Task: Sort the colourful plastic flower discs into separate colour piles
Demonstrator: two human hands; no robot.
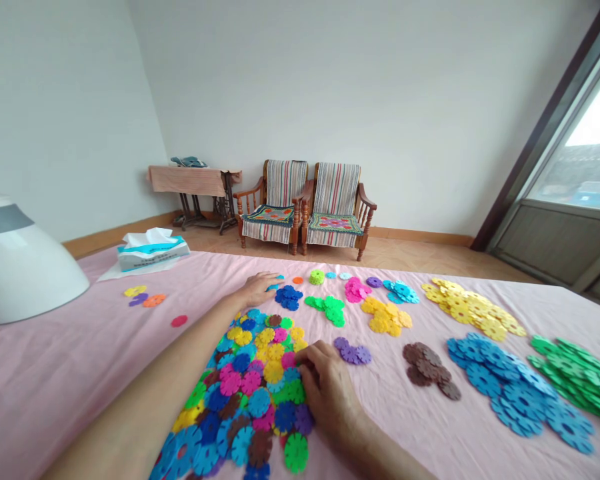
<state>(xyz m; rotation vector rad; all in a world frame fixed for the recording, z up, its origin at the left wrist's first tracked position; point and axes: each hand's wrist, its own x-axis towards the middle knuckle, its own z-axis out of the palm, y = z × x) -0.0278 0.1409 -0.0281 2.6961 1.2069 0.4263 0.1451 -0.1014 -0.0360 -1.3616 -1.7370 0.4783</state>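
Observation:
My left hand reaches to the far side of the table, its fingers closed at a light-blue notched plastic disc; another blue edge shows at the fingertips. Bent over the right side of a mixed pile of notched discs, my right hand has its fingertips on a pink disc. Its thumb is mostly hidden. Close to my left hand lie dark-blue discs and an orange disc. Purple discs lie just beyond my right hand.
Sorted heaps of yellow, brown, blue and green discs spread rightward on the pink cloth. At left stand a white rounded appliance and a tissue box. Two wooden chairs are beyond the table.

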